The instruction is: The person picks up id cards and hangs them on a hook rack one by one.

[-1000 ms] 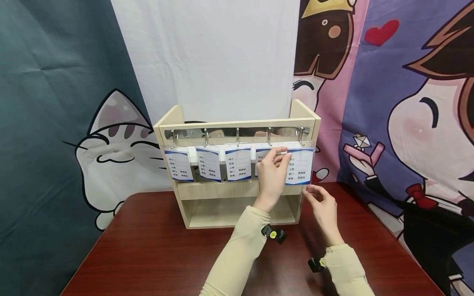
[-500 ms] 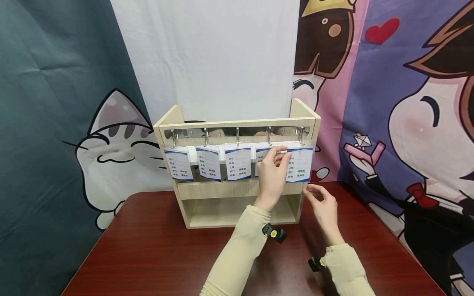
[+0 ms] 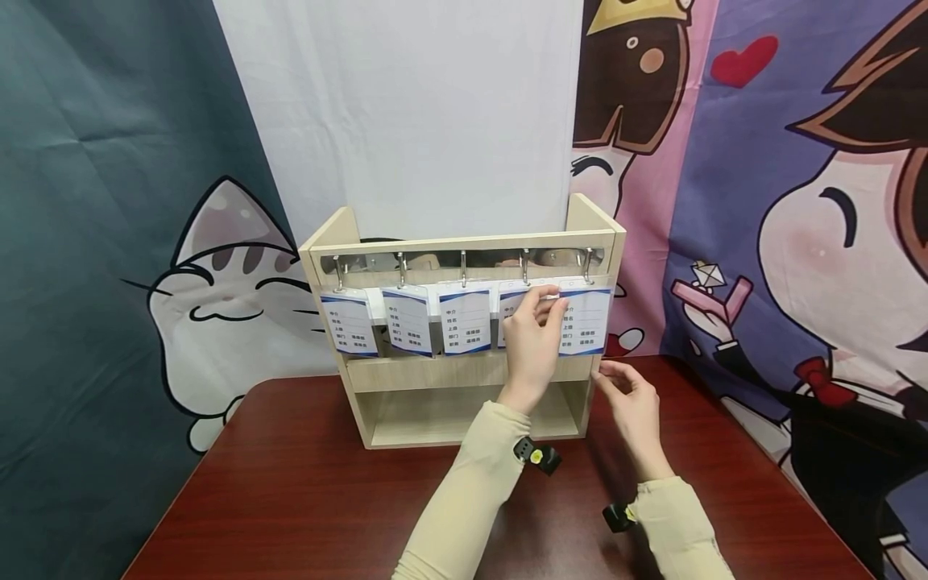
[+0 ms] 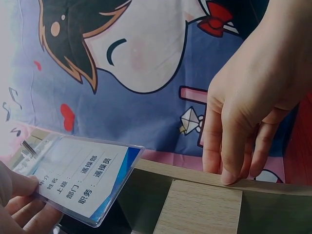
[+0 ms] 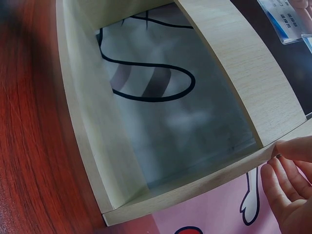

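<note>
At the right end of the wooden rack [image 3: 428, 375], my left hand [image 3: 532, 346] pinches the upper left edge of a clear-sleeved name badge [image 3: 587, 326]. In the left wrist view the thumb lies on the front of the badge [image 4: 90, 178] with fingers behind it. A metal hook [image 3: 588, 267] stands at the badge's top. My right hand [image 3: 636, 411] holds the front edge of the rack's right side panel lower down. The right wrist view shows that panel edge [image 5: 209, 179] between thumb and fingertips of the right hand [image 5: 292, 185].
More badges hang left of my left hand, among them a middle badge [image 3: 466, 322] and a far-left badge [image 3: 350, 324]. A metal strip [image 3: 435, 262] carries several hooks. The rack stands on a dark red table [image 3: 304, 483] before a printed cloth backdrop [image 3: 464, 121].
The lower edge of the rightmost badge has come up a little in the head view, toward the rack. Both hands keep nearly the same place.
</note>
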`<move>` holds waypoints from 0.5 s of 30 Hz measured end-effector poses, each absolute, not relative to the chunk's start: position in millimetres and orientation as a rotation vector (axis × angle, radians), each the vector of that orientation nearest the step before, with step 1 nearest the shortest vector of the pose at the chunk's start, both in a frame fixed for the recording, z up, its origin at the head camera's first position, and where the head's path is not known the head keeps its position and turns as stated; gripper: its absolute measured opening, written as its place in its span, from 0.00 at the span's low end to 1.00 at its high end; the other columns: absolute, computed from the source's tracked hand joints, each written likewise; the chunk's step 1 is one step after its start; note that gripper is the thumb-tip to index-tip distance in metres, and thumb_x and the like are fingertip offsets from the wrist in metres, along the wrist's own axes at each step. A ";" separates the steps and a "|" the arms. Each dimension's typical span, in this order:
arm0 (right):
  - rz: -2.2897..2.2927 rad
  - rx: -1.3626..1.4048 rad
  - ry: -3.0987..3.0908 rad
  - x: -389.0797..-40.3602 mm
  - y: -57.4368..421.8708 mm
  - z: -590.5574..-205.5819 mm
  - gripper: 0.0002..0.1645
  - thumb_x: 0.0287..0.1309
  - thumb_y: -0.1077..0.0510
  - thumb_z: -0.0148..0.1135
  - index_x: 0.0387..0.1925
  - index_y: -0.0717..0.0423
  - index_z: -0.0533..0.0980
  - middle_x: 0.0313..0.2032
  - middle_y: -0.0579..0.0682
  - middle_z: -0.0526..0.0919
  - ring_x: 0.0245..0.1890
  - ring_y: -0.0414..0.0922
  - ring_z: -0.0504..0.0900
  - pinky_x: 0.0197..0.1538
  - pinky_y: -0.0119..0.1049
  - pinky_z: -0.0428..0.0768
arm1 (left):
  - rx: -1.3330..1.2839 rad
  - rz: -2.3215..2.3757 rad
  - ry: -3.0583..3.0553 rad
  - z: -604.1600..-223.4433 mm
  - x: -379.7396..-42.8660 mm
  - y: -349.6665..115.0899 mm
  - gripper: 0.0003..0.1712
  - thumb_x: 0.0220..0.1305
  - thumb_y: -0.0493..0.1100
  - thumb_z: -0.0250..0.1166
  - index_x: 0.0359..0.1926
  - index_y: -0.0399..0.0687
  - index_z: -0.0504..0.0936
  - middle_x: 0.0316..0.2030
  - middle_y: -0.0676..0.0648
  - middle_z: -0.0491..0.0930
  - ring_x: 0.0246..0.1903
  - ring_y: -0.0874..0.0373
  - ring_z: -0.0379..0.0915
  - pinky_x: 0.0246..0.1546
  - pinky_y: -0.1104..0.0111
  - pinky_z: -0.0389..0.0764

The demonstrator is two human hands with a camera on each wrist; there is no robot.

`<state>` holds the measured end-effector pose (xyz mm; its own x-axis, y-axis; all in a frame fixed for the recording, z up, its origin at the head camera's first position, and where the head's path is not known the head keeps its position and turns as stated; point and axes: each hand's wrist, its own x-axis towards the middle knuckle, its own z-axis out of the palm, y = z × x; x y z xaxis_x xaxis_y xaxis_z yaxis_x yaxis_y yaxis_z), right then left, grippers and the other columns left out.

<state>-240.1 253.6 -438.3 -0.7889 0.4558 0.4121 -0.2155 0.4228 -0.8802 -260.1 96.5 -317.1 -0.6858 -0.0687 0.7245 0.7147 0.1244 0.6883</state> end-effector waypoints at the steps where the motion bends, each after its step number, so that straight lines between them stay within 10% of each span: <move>1: 1.399 -0.203 -2.062 -240.3 253.7 -438.3 0.15 0.62 0.55 0.71 0.48 0.58 0.84 0.42 0.57 0.87 0.34 0.28 0.79 0.39 0.20 0.73 | -0.629 -1.625 -1.785 -317.3 -260.4 96.6 0.09 0.69 0.37 0.66 0.48 0.40 0.83 0.40 0.42 0.88 0.35 0.61 0.86 0.34 0.77 0.83; 15: 1.387 -0.211 -2.065 -241.7 254.1 -438.0 0.14 0.61 0.56 0.72 0.48 0.56 0.84 0.41 0.55 0.87 0.34 0.29 0.79 0.38 0.21 0.74 | -0.677 -1.649 -1.753 -323.7 -263.0 97.7 0.09 0.69 0.37 0.66 0.48 0.40 0.81 0.40 0.41 0.88 0.36 0.58 0.86 0.38 0.76 0.83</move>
<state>-241.7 254.1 -438.0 -0.7862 0.4598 0.4129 -0.2081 0.4322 -0.8774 -263.0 97.7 -323.7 -0.6691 -0.0531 0.7413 0.7367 0.0843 0.6710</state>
